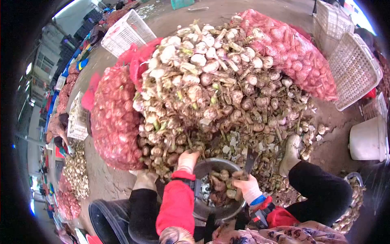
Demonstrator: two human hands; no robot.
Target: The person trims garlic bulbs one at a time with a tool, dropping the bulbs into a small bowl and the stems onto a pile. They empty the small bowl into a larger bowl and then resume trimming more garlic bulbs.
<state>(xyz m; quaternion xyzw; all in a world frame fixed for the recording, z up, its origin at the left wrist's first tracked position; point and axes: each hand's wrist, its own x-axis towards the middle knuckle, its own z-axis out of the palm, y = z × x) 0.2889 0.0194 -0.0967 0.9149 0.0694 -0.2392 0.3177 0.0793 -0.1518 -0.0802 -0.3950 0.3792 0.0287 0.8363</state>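
Observation:
A large heap of garlic bulbs with dry stalks (pixel 203 81) rises in front of me. My left hand (pixel 189 160) reaches to the heap's lower edge, its fingertips among the bulbs, and what it grips is hard to make out. Between my knees stands a round metal basin (pixel 199 211) with garlic bulbs and pale scraps inside. My right hand (pixel 247 188) is closed at the basin's right rim, beside a dark blade (pixel 250 162) that points up; its fingers seem wrapped round the tool's handle.
Red mesh sacks of garlic lie left (pixel 115 118) and right (pixel 292 53) of the heap. White crates (pixel 128 33) stand behind and at right (pixel 353 69). A white bucket (pixel 369 139) is at right, a black tub (pixel 107 221) at lower left. Another person (pixel 57 126) works at far left.

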